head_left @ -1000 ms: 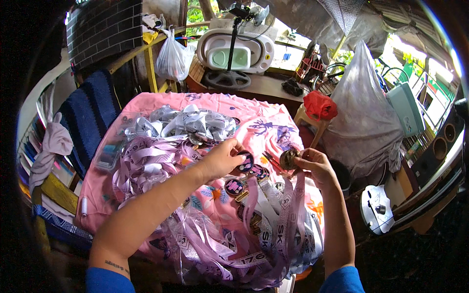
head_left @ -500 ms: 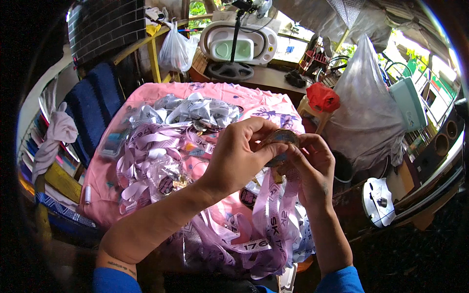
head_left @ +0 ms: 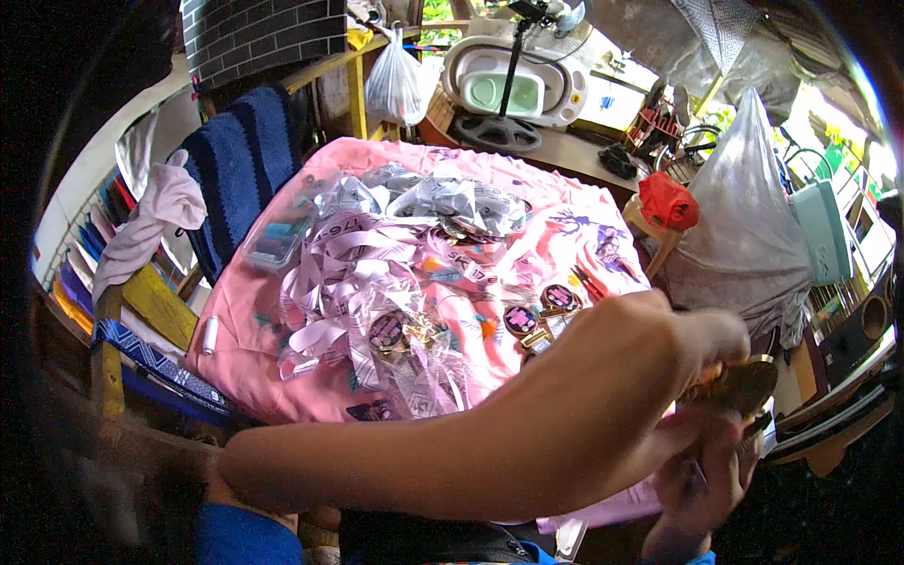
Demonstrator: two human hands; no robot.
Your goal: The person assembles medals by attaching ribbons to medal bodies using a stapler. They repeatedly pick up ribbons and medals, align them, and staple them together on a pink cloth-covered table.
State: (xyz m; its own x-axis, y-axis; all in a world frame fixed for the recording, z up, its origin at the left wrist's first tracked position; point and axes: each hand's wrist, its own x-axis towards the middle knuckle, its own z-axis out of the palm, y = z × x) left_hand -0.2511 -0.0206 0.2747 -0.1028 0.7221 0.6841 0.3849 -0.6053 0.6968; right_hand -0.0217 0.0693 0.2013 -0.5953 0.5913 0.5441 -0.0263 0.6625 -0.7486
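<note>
A: Where is the round bronze metal medal (head_left: pixel 744 384)?

B: At lower right, off the edge of the pink cloth-covered counter (head_left: pixel 282 358). My left hand (head_left: pixel 673 353) is curled, fingertips pinching its rim.

A: The other one?

B: My right hand (head_left: pixel 702 476) sits beneath, fingers bent, touching the medal's underside; exact grip not visible. Pale lilac ribbon lanyards (head_left: pixel 348 273) lie heaped on the cloth.

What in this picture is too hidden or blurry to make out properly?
Head view:
- The round bronze-coloured medal: its face is blurred and partly covered by the left hand.
- The right hand: mostly hidden under the left forearm; its grip is unclear.
- The lilac ribbon below: cut off by the arm and the dark rim.
</note>
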